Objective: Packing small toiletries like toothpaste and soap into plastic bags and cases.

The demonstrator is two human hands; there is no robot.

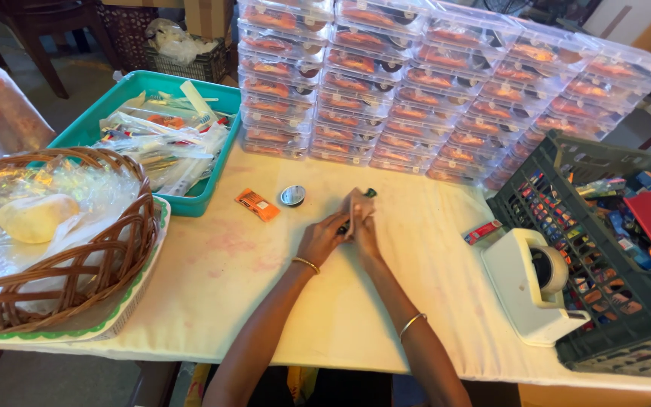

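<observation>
both hands, left point(324, 237) and right point(367, 230), are pressed together, gripping a small dark stick point(356, 211) above the bench point(280, 301). the stick sits just right of the round tin point(293, 196), with an orange packet point(258, 204) left of the tin.

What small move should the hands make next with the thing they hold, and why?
Probably finish pressing the small dark item together. The left hand and right hand meet around it above the table, while the orange packet and round disc lie untouched nearby.
</observation>
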